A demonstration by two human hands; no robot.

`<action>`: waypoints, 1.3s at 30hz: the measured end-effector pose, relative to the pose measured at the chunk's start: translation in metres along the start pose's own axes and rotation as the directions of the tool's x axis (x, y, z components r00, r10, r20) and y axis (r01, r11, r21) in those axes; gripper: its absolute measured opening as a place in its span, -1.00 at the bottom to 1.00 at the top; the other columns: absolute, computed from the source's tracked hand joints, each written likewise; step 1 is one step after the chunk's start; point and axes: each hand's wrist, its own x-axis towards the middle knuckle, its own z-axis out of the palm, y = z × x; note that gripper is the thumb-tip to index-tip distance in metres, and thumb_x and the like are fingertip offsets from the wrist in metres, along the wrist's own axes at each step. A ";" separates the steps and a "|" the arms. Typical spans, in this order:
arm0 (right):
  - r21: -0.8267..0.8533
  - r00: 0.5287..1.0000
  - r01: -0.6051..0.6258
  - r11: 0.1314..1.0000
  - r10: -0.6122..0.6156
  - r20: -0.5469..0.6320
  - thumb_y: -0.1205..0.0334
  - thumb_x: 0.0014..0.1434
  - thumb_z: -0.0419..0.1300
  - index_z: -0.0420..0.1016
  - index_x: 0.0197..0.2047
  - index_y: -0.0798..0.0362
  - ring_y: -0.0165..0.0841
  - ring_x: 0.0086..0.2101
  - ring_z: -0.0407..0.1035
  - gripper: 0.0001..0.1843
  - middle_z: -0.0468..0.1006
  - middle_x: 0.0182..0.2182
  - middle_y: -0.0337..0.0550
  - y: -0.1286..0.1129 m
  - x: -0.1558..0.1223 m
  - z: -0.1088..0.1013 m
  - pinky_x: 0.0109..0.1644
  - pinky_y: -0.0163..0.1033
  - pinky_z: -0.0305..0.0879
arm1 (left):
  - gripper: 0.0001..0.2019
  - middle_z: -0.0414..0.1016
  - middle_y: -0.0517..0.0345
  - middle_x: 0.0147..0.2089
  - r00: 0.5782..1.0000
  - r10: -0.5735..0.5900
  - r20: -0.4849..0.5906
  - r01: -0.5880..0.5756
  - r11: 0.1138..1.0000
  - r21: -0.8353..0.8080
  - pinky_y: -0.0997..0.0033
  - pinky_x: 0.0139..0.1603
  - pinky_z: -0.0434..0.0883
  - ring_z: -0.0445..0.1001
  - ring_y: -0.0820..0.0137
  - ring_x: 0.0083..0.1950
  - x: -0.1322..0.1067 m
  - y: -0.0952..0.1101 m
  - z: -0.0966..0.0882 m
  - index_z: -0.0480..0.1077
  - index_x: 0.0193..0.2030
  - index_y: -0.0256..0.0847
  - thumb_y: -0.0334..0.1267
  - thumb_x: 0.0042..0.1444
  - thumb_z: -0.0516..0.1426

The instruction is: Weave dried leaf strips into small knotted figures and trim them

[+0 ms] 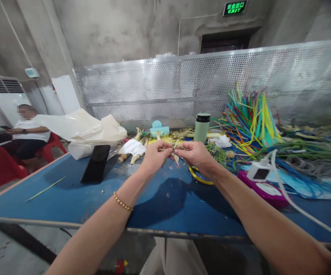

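My left hand [157, 154] and my right hand [195, 154] meet above the blue table [165, 214], thumbs and fingertips pinched close together. Between them is a small piece of pale, dry plant fibre [176, 159] with thin ends sticking out; its exact form is partly hidden by my fingers. Below my right wrist lies a yellow ring [197, 178], partly covered by the forearm. Just left of my left hand are a crumpled white cloth or tissue [132, 147] and small brown, knobby pieces [122, 157].
A black phone [96, 164] leans at left by a plastic bag [96, 128]. Behind my hands stands a green bottle [202, 129]. Coloured strips [257, 118], a purple power strip [268, 193] and a white cable [286, 198] lie right. A seated person [29, 128] is far left.
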 end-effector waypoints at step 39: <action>-0.040 0.994 0.107 0.994 -0.107 -0.004 0.29 -0.09 0.17 0.48 -0.53 0.12 -0.54 -0.65 0.00 -0.91 0.20 -0.74 -0.37 -0.002 0.001 0.001 -0.55 -0.34 -0.08 | -0.94 0.51 0.15 -0.52 0.992 0.111 -0.058 -0.112 0.994 -0.010 0.44 -0.35 0.40 0.49 0.43 -0.45 -0.001 -0.002 0.005 0.45 -0.40 -0.26 -0.36 -0.02 0.25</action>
